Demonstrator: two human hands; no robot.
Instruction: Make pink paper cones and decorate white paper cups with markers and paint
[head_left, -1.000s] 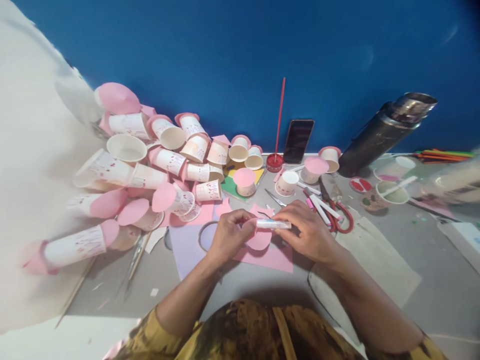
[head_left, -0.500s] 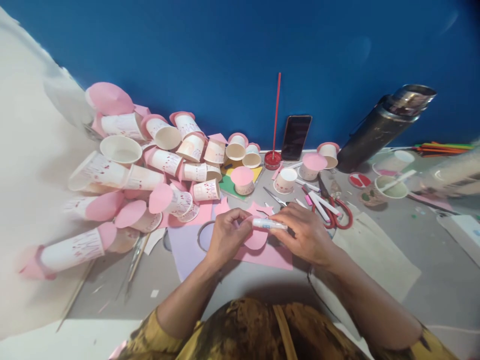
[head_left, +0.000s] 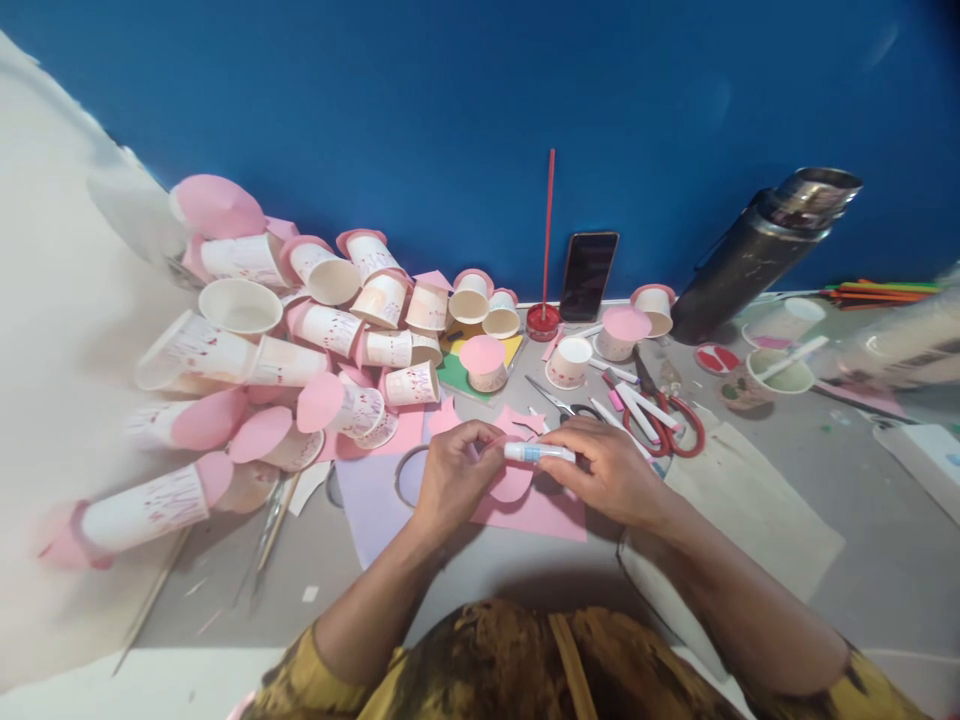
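Nearest, both hands work above a pink sheet point(head_left: 559, 520) on the tabletop point(head_left: 315, 625). The right hand point(head_left: 613, 468) has its grip closed round the right end of a white tube point(head_left: 538, 453), held level in front of the fingers; the left hand point(head_left: 457, 478) pinches what looks like a rounded pink paper piece point(head_left: 512, 486) (its fingers hide the edge). The tube should be light, stiff and rather slick, best taken by its barrel; the paper, thin and easily creased, by its rim. Beyond lie scissors point(head_left: 553, 394), then a white cup point(head_left: 570, 362) and a phone point(head_left: 590, 277).
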